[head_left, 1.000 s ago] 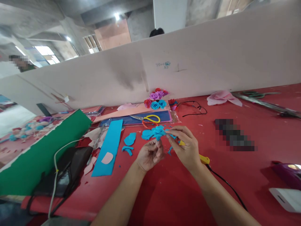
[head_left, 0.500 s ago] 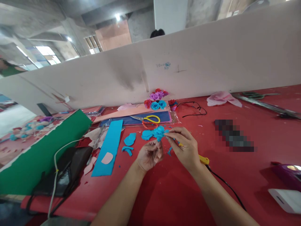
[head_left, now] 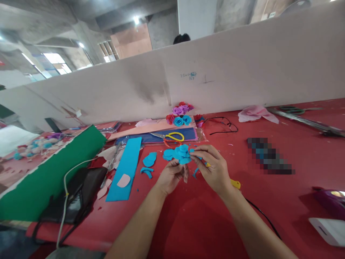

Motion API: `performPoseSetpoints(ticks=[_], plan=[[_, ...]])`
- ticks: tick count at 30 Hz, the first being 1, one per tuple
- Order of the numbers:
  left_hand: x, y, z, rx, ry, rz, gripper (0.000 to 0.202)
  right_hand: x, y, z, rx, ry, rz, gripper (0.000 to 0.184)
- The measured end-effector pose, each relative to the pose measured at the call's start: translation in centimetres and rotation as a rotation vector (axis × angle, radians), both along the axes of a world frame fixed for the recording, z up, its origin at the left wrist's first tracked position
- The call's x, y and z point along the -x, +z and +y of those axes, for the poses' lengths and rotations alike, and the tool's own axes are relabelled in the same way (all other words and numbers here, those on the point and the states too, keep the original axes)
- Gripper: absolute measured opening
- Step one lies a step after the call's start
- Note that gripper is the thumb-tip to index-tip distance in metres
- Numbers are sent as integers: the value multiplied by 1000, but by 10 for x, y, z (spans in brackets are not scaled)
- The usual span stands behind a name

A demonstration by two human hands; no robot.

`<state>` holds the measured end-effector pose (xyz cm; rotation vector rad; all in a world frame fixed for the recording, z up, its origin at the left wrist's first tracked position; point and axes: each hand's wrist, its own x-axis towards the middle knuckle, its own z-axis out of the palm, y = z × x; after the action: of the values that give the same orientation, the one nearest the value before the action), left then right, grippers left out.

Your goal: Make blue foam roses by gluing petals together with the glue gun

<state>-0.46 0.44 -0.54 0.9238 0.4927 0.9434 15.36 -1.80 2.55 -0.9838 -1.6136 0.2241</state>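
A blue paper flower (head_left: pixel 182 154) is held up over the red table, its petals layered around the middle. Below it, my left hand (head_left: pixel 172 176) is closed around the flower's base. My right hand (head_left: pixel 211 163) pinches the flower's right edge between thumb and fingertips. Just behind and to the left lie loose blue petals (head_left: pixel 168 155). Further left are more cut blue petals (head_left: pixel 150 159) and curved blue scraps (head_left: pixel 147 172). Under my right hand a yellow-handled corded tool (head_left: pixel 235 183) is partly hidden.
Yellow-handled scissors (head_left: pixel 174 136) lie behind the flower, near finished paper roses (head_left: pixel 182 114). To the left are a blue paper strip (head_left: pixel 125 169), a black bag (head_left: pixel 78 194) and a green board (head_left: pixel 54 172). Eyeglasses (head_left: pixel 223 126) and a white charger (head_left: pixel 329 230) are on the right.
The flower has turned and tilted in my left hand, showing more of its layered side. My right fingers stay at its right edge. The view has shifted slightly.
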Motion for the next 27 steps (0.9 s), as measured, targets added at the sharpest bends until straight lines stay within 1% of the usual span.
performPoseSetpoints(ticks=[4,8,10,12,14,19,24,27], plan=[[-3,3,-1,-40,99,58,14,0,2,0,14,17,2,16],[-7,0,0,-68,295,97,8,1,6,-1,34,25,55,14],[-7,-3,1,-79,375,143,12,1,8,-2,80,17,107,13],[-5,-4,2,-89,413,198,16,3,9,-4,153,20,166,12],[-4,-6,3,-116,418,224,19,5,9,-4,233,54,217,11],[-1,-9,6,-189,386,206,29,10,3,-3,404,152,324,15],[-1,-14,8,-198,391,246,25,13,0,-2,546,174,504,21],[-1,-15,9,-203,399,265,26,13,1,-2,632,218,622,23]])
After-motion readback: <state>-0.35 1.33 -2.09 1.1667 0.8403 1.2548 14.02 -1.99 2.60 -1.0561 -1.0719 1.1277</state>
